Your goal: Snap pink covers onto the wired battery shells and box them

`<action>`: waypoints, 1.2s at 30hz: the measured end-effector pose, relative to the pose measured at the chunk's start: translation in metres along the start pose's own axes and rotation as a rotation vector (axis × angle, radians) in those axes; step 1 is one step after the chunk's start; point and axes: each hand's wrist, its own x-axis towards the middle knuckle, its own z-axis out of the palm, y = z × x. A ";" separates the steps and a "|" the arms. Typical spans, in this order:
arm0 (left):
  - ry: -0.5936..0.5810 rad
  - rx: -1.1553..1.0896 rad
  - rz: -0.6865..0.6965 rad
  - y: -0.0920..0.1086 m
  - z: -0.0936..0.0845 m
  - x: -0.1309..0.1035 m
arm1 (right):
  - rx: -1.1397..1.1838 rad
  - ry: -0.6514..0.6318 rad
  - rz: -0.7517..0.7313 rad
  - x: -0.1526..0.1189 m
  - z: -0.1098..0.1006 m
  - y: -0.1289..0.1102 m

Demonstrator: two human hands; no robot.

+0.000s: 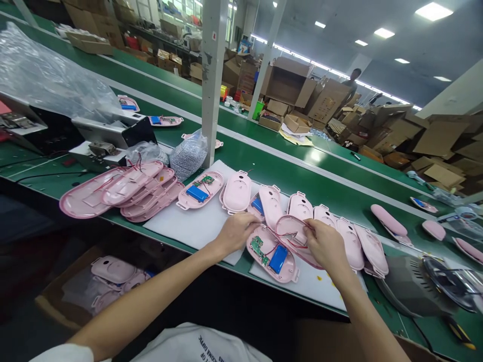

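Note:
My right hand (325, 245) grips the edge of a pink plastic cover (289, 226), tilted up with its inside showing and red wires on it. Just in front and to its left lies a pink shell half (264, 235) holding a green circuit board (258, 247) and a blue battery (278, 259). At that shell's upper left rim the fingers of my left hand (237, 232) are pinched together; their tips are partly hidden. The cover overlaps the shell's right side. A closed pink case (236, 192) and an open shell with a blue battery (196, 193) lie beyond my left hand.
Stacked pink covers (151, 193) lie to the left, by a bag of small parts (188, 155). Several pink cases line the right side, near a grey fan-like device (407, 286). A white post (214, 80) rises from the green bench. Below, a carton (56, 296) holds more cases.

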 end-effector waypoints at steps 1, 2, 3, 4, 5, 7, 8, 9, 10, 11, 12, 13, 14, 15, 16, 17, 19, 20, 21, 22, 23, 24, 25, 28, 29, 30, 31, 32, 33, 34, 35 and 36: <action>0.032 -0.093 -0.046 0.002 -0.005 -0.005 | 0.003 0.011 -0.017 0.001 -0.001 -0.003; 0.054 -0.143 -0.071 0.004 -0.009 -0.009 | 0.008 0.021 -0.043 0.002 -0.002 -0.008; 0.070 -0.155 -0.066 0.006 -0.013 -0.014 | 0.019 0.026 -0.084 0.004 -0.003 -0.014; 0.089 -0.139 -0.034 0.008 -0.015 -0.018 | 0.038 0.024 -0.136 0.006 -0.004 -0.021; 0.115 -0.110 0.007 0.010 -0.015 -0.022 | 0.063 0.013 -0.195 0.008 -0.005 -0.029; 0.206 -0.063 0.065 0.013 -0.010 -0.027 | 0.121 -0.021 -0.302 0.012 -0.004 -0.044; 0.247 -0.064 0.079 0.014 -0.006 -0.028 | 0.149 -0.035 -0.331 0.014 -0.003 -0.050; 0.274 -0.084 0.083 0.014 -0.002 -0.027 | 0.173 -0.044 -0.338 0.017 -0.002 -0.054; 0.282 -0.121 0.075 0.013 0.002 -0.026 | 0.190 -0.052 -0.325 0.019 0.000 -0.056; 0.279 -0.172 0.045 0.011 0.006 -0.023 | 0.204 -0.061 -0.298 0.021 0.001 -0.056; 0.268 -0.239 -0.008 0.010 0.008 -0.020 | 0.216 -0.075 -0.265 0.024 0.003 -0.055; 0.248 -0.319 -0.077 0.008 0.009 -0.015 | 0.224 -0.094 -0.230 0.026 0.005 -0.054; 0.225 -0.407 -0.155 0.006 0.010 -0.011 | 0.228 -0.115 -0.203 0.028 0.007 -0.053; 0.199 -0.491 -0.229 0.004 0.009 -0.006 | 0.229 -0.133 -0.188 0.030 0.009 -0.053; 0.168 -0.561 -0.278 0.003 0.008 -0.002 | 0.224 -0.147 -0.188 0.032 0.011 -0.054; 0.135 -0.609 -0.297 0.003 0.007 0.001 | 0.213 -0.152 -0.196 0.034 0.014 -0.056; 0.082 -0.624 -0.277 0.003 0.004 0.006 | 0.186 -0.151 -0.224 0.038 0.022 -0.060; 0.071 -0.606 -0.257 0.004 0.002 0.007 | 0.182 -0.158 -0.237 0.039 0.026 -0.062; 0.070 -0.583 -0.237 0.004 0.002 0.006 | 0.189 -0.172 -0.248 0.041 0.030 -0.064; 0.075 -0.558 -0.222 0.004 0.001 0.005 | 0.206 -0.191 -0.262 0.042 0.034 -0.065; 0.084 -0.532 -0.212 0.004 0.001 0.003 | 0.225 -0.210 -0.279 0.043 0.037 -0.066; 0.090 -0.509 -0.204 0.003 0.001 -0.001 | 0.238 -0.224 -0.300 0.043 0.040 -0.067; 0.091 -0.490 -0.198 0.001 0.001 -0.004 | 0.238 -0.232 -0.323 0.044 0.041 -0.067; 0.077 -0.461 -0.189 -0.006 0.002 -0.015 | 0.189 -0.248 -0.392 0.045 0.041 -0.070; 0.068 -0.455 -0.182 -0.009 0.003 -0.017 | 0.167 -0.263 -0.410 0.045 0.040 -0.071; 0.059 -0.446 -0.169 -0.011 0.004 -0.019 | 0.144 -0.279 -0.425 0.046 0.038 -0.073; 0.044 -0.434 -0.149 -0.013 0.004 -0.021 | 0.121 -0.297 -0.437 0.046 0.036 -0.075; 0.023 -0.420 -0.126 -0.015 0.005 -0.021 | 0.096 -0.317 -0.447 0.047 0.033 -0.077; 0.001 -0.407 -0.106 -0.016 0.005 -0.021 | 0.068 -0.331 -0.453 0.047 0.030 -0.080; -0.017 -0.397 -0.095 -0.017 0.006 -0.021 | 0.035 -0.336 -0.454 0.047 0.028 -0.082; -0.026 -0.391 -0.094 -0.017 0.007 -0.020 | -0.005 -0.328 -0.450 0.047 0.025 -0.084; -0.028 -0.388 -0.100 -0.017 0.008 -0.019 | -0.053 -0.310 -0.439 0.045 0.021 -0.086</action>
